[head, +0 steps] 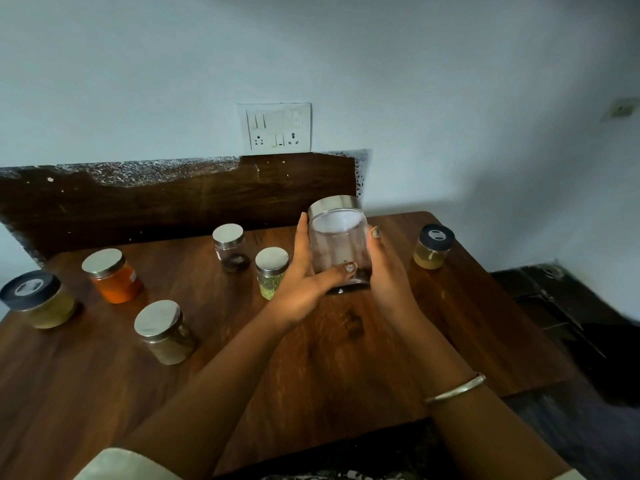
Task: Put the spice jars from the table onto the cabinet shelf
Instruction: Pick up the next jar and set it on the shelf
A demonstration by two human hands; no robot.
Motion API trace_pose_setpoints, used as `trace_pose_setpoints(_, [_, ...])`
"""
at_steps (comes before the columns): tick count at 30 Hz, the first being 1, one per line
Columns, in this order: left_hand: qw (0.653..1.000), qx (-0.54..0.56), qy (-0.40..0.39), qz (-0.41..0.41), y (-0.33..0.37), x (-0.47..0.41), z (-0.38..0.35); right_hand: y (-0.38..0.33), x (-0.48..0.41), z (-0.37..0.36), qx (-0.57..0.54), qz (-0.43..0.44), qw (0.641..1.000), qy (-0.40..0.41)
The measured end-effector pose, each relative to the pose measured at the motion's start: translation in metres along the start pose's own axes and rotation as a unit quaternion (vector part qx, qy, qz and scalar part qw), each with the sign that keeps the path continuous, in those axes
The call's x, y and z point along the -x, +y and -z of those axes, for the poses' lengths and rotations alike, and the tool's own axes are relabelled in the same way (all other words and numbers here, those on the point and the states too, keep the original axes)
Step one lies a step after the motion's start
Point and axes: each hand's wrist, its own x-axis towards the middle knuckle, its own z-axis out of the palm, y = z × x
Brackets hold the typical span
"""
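Note:
Both hands hold a large clear glass jar [337,244] with a silver lid and a little dark spice at its bottom, just above the wooden table [311,358]. My left hand [304,271] grips its left side with the thumb across the front. My right hand [386,271] grips its right side. Several smaller jars stand on the table: an orange-filled jar [114,275], a black-lidded yellow jar [38,299], a silver-lidded brown jar [166,332], a dark-spice jar [231,247], a green-herb jar [272,271] and a black-lidded jar [433,247] at right. No cabinet shelf is in view.
A dark wooden backboard [173,199] runs behind the table against a pale wall with a switch-and-socket plate [275,128]. The table's right edge drops to a dark floor area [571,323].

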Motion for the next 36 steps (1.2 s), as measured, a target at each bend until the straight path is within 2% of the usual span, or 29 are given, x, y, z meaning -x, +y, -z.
trace_pose_setpoints(4, [1.0,-0.007,0.004,0.001,0.002,0.002,0.002,0.002,0.001,-0.007,-0.017,-0.037,0.999,-0.017])
trace_pose_setpoints(8, [1.0,-0.028,-0.011,-0.004,0.01,0.003,0.008,-0.002,0.002,-0.004,-0.012,0.041,0.999,-0.001])
trace_pose_setpoints(11, [1.0,-0.018,-0.018,-0.018,0.011,0.004,0.012,0.0,-0.001,0.002,0.047,0.082,0.996,0.003])
trace_pose_setpoints(15, [1.0,-0.007,-0.004,-0.021,0.008,0.004,0.014,-0.004,0.002,0.003,-0.073,-0.012,0.994,-0.081])
trace_pose_setpoints(19, [0.999,-0.032,-0.02,-0.017,0.012,0.005,0.015,-0.004,0.004,0.002,-0.088,0.008,0.992,-0.09])
trace_pose_setpoints(24, [0.998,-0.037,-0.048,-0.013,0.015,0.005,0.025,-0.003,0.005,0.004,-0.031,0.055,0.991,-0.115])
trace_pose_setpoints(30, [0.995,-0.067,-0.065,-0.033,0.014,0.007,0.039,-0.018,0.003,0.022,0.112,0.036,0.959,-0.259])
trace_pose_setpoints(36, [0.986,-0.11,-0.116,-0.041,0.028,0.009,0.06,-0.038,0.001,0.014,0.157,0.024,0.95,-0.27])
